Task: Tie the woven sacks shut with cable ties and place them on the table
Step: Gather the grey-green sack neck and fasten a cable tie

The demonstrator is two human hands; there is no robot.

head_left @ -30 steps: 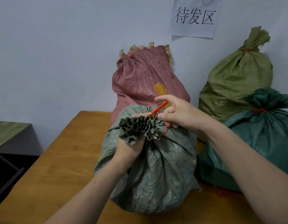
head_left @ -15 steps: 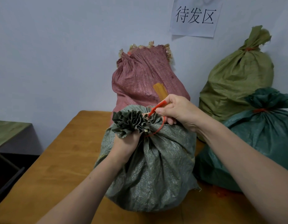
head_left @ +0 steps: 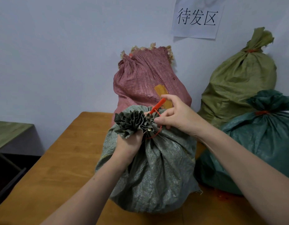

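Observation:
A full grey-green woven sack (head_left: 156,172) stands on the wooden table (head_left: 59,168) in front of me. Its mouth is bunched into a ruffled neck (head_left: 132,122). My left hand (head_left: 129,145) grips the neck from below. An orange cable tie (head_left: 157,105) loops around the neck, its loose end sticking up and to the right. My right hand (head_left: 176,114) pinches the tie just right of the neck, index finger at the tie's upper end.
A red sack (head_left: 145,83) leans on the wall behind. An olive sack (head_left: 237,78) and a dark green sack (head_left: 260,143), both tied with orange ties, stand at right. A paper sign (head_left: 196,18) hangs on the wall. A lower green surface (head_left: 7,133) lies left.
My right hand has shifted its fingers along the tie; the loop sits closer around the neck. The sack's ruffled neck has moved slightly left with my left hand.

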